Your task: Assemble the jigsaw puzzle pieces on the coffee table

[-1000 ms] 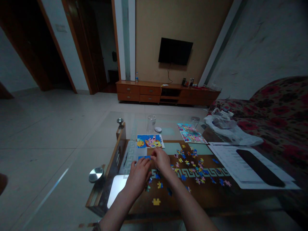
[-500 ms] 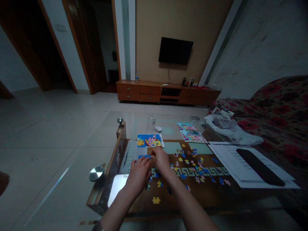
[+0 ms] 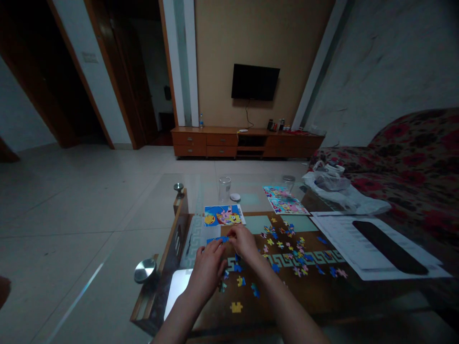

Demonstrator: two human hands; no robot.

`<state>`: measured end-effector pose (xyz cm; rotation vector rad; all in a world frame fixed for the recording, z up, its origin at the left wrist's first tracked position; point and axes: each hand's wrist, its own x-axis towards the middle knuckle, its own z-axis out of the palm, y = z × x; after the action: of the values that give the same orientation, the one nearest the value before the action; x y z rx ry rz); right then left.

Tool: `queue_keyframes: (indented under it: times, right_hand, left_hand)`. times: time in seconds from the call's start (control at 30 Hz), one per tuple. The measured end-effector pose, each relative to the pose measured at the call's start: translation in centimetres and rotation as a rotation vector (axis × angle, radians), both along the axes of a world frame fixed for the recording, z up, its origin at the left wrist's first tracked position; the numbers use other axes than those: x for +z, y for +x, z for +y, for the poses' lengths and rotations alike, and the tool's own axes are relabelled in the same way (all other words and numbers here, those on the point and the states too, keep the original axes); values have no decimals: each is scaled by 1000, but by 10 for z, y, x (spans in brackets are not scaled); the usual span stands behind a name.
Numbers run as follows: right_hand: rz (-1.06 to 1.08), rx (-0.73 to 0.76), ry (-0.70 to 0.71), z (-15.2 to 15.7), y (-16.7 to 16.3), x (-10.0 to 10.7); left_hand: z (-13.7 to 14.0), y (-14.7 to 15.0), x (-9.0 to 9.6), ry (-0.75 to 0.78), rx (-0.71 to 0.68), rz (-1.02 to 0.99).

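Observation:
A short strip of blue puzzle pieces [image 3: 214,240] lies on the glass table below the picture card. My left hand [image 3: 210,262] rests over the table with its fingers stretched out, the tips at the strip's near edge. At the right end of the strip, my right hand [image 3: 244,242] pinches a blue puzzle piece, mostly hidden by the fingers. Just beyond the hands is the picture card [image 3: 225,215] with yellow and pink cartoon figures on blue. Loose puzzle pieces [image 3: 297,248] are scattered to the right, and a yellow puzzle piece [image 3: 236,307] lies near me.
Past the card stand a glass jar [image 3: 224,189], its lid [image 3: 235,197] and a second jar [image 3: 288,184] by colourful picture sheets [image 3: 286,200]. Printed papers [image 3: 344,248] with a dark flat object [image 3: 389,247] and a plastic bag [image 3: 344,193] lie right. A white panel [image 3: 177,289] is left.
The view has tilted up slightly. My right hand has lifted a little and shifted slightly at the strip's right end; more of the blue strip shows. My left hand stays almost in place.

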<state>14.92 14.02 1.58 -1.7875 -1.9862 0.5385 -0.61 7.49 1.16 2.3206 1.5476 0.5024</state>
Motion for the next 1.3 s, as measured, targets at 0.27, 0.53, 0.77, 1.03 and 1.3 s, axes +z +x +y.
queue_keyframes:
  times: [0.27,0.53,0.77,1.03,1.3]
  right_hand:
    - [70,-26,-6,3,4,2]
    - [62,-101,-39,0,8,6]
    - [85,-74,-54,-4,-1,6]
    - [97,-29,-53,-5,-10,1]
    - [28,-16,-26,-11,-13,2]
  left_hand:
    - [15,-21,3,73,232,-51]
    - [15,-37,11,28,382,-23]
    - [12,-25,10,-54,343,46]
    - [7,-28,16,-17,336,86]
    - [5,-15,7,10,83,82]
